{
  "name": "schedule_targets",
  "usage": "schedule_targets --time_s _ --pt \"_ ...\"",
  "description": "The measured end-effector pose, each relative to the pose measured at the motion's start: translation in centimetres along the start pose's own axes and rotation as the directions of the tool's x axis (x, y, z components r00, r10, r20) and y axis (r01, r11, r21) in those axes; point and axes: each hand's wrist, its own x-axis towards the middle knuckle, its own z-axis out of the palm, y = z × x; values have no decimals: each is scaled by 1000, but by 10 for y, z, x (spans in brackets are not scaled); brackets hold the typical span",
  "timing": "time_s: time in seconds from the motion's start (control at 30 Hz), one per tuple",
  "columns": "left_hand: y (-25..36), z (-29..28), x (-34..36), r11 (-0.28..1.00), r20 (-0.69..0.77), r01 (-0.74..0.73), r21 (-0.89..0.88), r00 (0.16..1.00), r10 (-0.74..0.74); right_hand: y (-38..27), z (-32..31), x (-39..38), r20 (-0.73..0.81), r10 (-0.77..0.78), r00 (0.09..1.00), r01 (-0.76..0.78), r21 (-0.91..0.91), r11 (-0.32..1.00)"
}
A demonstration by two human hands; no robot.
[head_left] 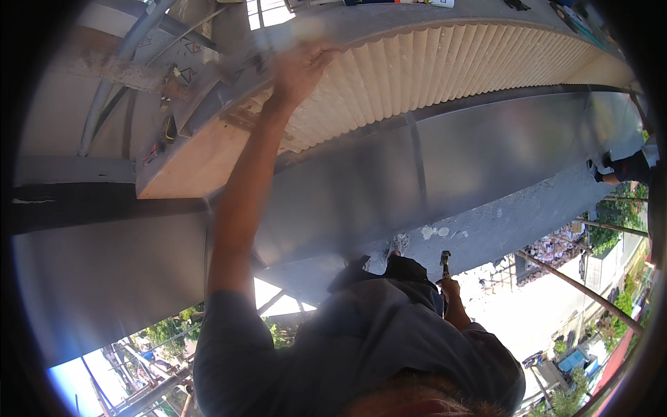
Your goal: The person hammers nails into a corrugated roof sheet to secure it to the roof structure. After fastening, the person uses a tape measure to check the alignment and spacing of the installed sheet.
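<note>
My left arm is stretched up and forward, and my left hand (300,75) is at the top edge of a cream ribbed panel (417,66). Motion smears its fingers, so I cannot tell whether they grip anything; a pale blur shows just above them. Low by my right side, my right hand (451,286) is closed around the handle of a hammer (445,261), its metal head pointing up and away from me. Below the ribbed panel runs a smooth grey sheet-covered face (354,177), which the hammer does not touch.
I stand on a narrow grey ledge (486,222) high above the ground. Scaffold poles (580,288) cross at the right, and pipes (111,83) stand at the upper left. Another person (629,167) is farther along the ledge. A plywood-like board (198,163) ends the ribbed panel.
</note>
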Motion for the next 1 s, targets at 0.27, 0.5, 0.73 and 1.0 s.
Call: schedule_targets --time_s 0.27,0.5,0.73,1.0 --pt "-10 32 22 668 230 -659 346 750 620 -185 -25 16 60 341 938 -335 408 849" --pt "-19 37 31 566 214 -750 342 648 730 -300 -11 36 -240 0 971 121 489 864" --pt "-27 44 36 668 83 -694 270 708 702 -466 -27 13 -227 -210 951 309 718 624" --pt "-17 39 34 700 132 -679 220 732 668 -613 -35 16 -592 -366 718 668 734 124"
